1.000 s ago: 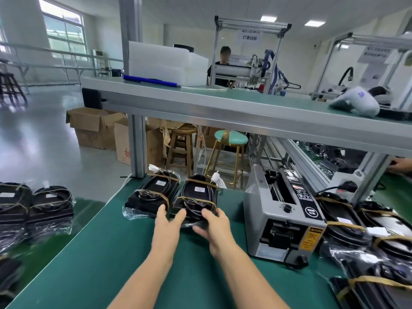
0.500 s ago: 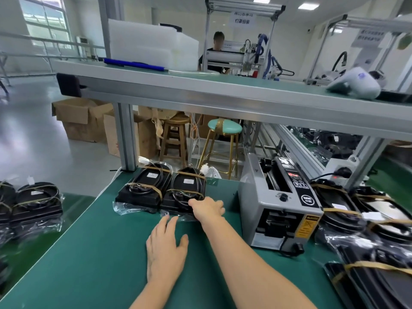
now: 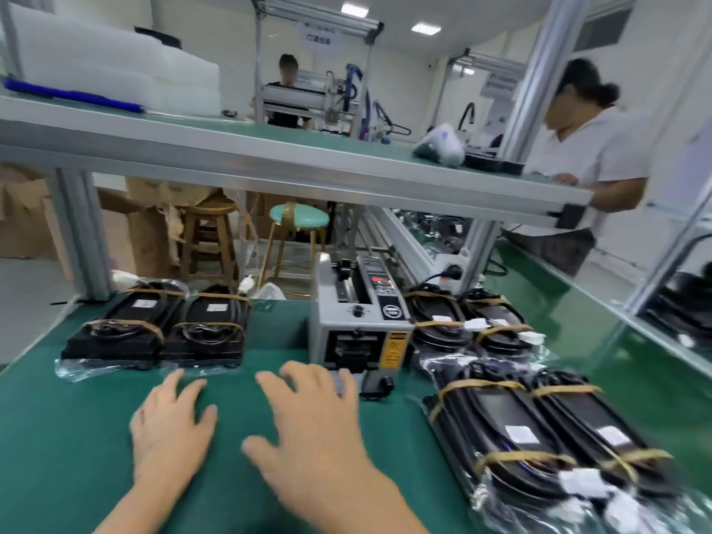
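Both hands are off now: the pack (image 3: pixel 208 333) they were nudging a second ago sits just beyond the left hand (image 3: pixel 173 429), tight against its twin (image 3: pixel 119 333). Left hand spread, empty, over the mat (image 3: pixel 69 437); right hand (image 3: pixel 312 429) open too, empty, drifting toward the dispenser (image 3: pixel 358 325) just ahead of it. That one looks placed; the pile (image 3: pixel 539 429) to its right is probably next

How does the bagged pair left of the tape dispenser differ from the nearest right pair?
The left black plastic-bagged pair lies farther back, the right black plastic-bagged pair nearer. The left pair's white tags sit at its far end, the right pair's at its near end. Both are tan-banded.
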A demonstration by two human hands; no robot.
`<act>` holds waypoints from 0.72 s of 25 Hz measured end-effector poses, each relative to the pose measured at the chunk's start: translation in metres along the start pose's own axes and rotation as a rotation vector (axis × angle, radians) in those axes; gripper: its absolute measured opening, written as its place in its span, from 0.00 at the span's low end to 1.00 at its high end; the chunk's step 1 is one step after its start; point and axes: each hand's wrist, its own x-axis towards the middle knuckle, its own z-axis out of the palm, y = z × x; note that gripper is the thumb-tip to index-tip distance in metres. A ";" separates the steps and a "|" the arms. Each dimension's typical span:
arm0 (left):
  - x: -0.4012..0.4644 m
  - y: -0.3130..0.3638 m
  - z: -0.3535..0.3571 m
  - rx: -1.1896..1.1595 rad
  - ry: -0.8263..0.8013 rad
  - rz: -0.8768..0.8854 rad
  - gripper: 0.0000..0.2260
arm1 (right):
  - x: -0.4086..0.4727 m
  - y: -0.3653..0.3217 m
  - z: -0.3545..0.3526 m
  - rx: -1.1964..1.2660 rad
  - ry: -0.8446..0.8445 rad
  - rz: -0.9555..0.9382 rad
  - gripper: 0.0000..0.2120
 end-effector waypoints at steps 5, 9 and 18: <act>-0.072 0.075 0.010 -0.487 -0.088 0.278 0.14 | -0.087 0.086 -0.085 -0.323 0.182 0.175 0.32; -0.112 0.165 0.014 -1.012 -0.599 0.062 0.10 | -0.110 0.138 -0.092 -0.440 -0.022 0.358 0.48; -0.117 0.257 0.029 -1.137 -1.076 -0.378 0.18 | -0.119 0.175 -0.049 -0.498 0.029 0.345 0.41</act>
